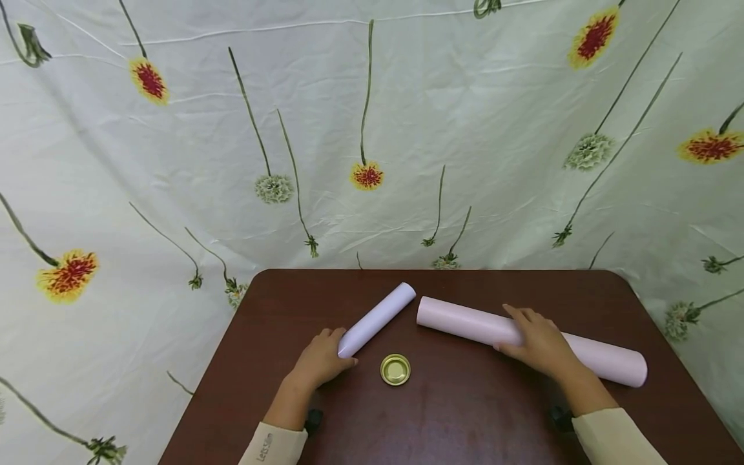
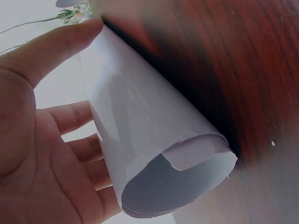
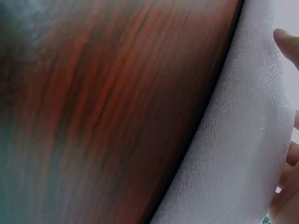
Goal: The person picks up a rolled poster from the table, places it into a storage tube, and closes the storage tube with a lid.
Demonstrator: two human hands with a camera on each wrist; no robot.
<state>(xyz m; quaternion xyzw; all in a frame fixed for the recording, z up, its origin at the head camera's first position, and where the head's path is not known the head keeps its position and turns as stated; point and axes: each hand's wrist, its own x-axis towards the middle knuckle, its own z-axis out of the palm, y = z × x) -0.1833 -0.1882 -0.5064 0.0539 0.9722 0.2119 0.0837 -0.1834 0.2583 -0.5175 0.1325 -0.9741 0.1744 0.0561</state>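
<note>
My left hand (image 1: 321,356) is at the near end of a rolled sheet of white paper (image 1: 378,320). In the left wrist view the thumb (image 2: 65,44) crosses one side of this roll, and the other fingers pass behind it, tips hidden. Its open end faces the camera, with an overlapping paper edge inside. My right hand (image 1: 537,342) lies across the middle of a longer, thicker pale pink roll (image 1: 610,358), fingers extended over it. In the right wrist view, the right thumb (image 3: 286,44) is right at the pink roll's edge.
A small round gold-coloured lid or dish (image 1: 395,369) sits on the dark brown wooden table (image 1: 453,413), between the hands and near the left thumb. A flowered cloth (image 1: 407,116) hangs behind the table's far edge. Dark wrist devices (image 1: 560,418) show at both wrists.
</note>
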